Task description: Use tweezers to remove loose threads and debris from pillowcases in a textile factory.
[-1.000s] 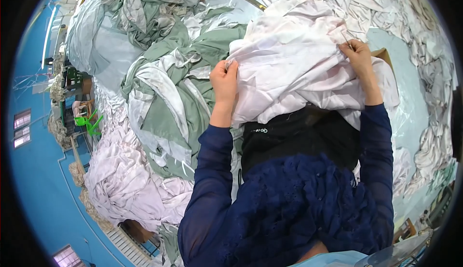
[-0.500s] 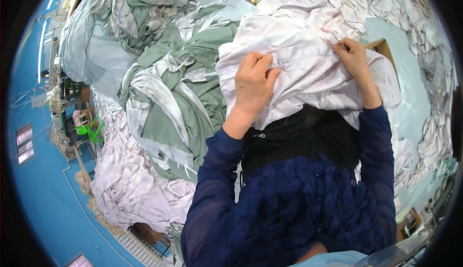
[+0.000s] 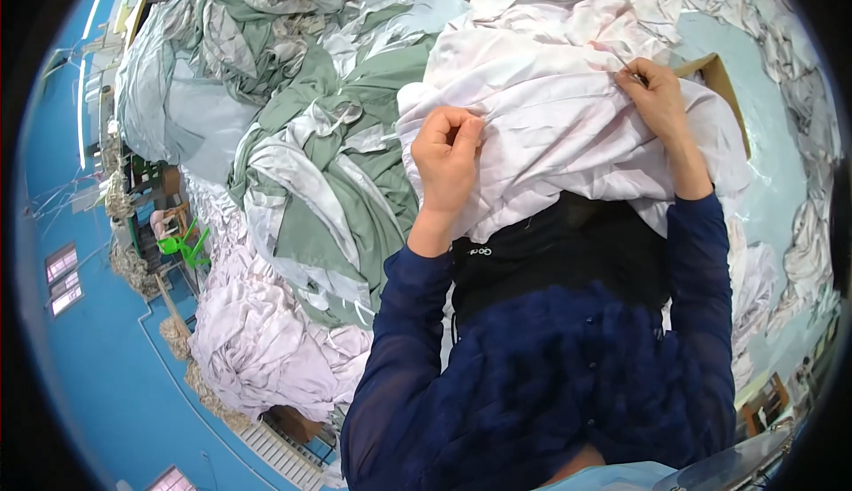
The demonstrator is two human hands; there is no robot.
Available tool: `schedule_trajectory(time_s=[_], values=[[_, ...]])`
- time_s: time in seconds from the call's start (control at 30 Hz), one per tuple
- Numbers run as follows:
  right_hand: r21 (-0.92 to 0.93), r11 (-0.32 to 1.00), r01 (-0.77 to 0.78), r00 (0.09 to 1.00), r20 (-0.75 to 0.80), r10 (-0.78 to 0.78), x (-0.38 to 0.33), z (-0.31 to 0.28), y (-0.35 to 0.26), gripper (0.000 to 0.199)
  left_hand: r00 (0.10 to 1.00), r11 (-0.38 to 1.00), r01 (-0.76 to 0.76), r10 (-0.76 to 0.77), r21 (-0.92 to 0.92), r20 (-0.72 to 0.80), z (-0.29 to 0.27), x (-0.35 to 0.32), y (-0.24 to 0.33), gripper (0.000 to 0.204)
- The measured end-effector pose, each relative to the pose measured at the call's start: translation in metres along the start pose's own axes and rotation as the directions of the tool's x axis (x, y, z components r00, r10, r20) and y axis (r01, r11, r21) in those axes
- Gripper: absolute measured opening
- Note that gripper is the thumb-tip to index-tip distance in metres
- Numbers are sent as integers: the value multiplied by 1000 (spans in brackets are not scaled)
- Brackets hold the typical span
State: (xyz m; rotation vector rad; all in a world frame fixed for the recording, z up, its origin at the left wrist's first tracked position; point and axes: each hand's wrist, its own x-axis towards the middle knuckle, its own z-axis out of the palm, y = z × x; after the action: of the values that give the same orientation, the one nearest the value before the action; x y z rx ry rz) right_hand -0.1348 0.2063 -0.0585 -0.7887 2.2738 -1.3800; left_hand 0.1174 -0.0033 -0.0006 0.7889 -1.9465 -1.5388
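A pale pinkish-white cloth (image 3: 541,61) lies bunched over my lap and spreads away from me. At its left part my left hand (image 3: 446,158) is closed in a pinch, thumb against forefinger, with the cloth's edge appearing caught between them. My right hand (image 3: 657,101) rests over the cloth's right side, its fingers closed around a slim, dark, pointed metal tool (image 3: 629,69). The tool's tip points up and left, close to a small reddish mark on the cloth. Most of the tool is hidden in my fingers, so its exact kind does not show.
Green and white cloth (image 3: 355,198) is heaped on my left, with a pale pink heap (image 3: 266,349) nearer me. An open cardboard box (image 3: 729,101) stands beyond my right hand. More pale cloth (image 3: 803,136) piles along the right. A green chair (image 3: 185,245) stands far left on blue floor.
My left hand has moved left, and its fingers have drawn together more tightly. My right hand has shifted slightly right with the tool. The surroundings have slid a little to the right in view.
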Motion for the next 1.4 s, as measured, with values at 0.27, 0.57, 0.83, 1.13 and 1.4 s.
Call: schedule_trajectory(time_s=[0.27,0.57,0.83,1.13,1.4], values=[[-23,998,-55,998,6,55,1,5,-7,17,869,794,-492,469,356,156,3,12,12,6],[-134,990,39,997,-58,-47,1,7,0,21,958,999,-52,47,12,282,4,21,20,7],[-108,993,-37,999,-24,35,-1,11,-4,23,968,845,237,-165,-480,188,0,20,11,7],[-64,997,-47,998,-55,43,-7,14,-17,21,933,905,301,-214,-300,290,-9,23,35,5],[-93,996,-11,997,-82,4,-6,11,-11,21,852,855,-369,156,365,499,-17,17,55,18]])
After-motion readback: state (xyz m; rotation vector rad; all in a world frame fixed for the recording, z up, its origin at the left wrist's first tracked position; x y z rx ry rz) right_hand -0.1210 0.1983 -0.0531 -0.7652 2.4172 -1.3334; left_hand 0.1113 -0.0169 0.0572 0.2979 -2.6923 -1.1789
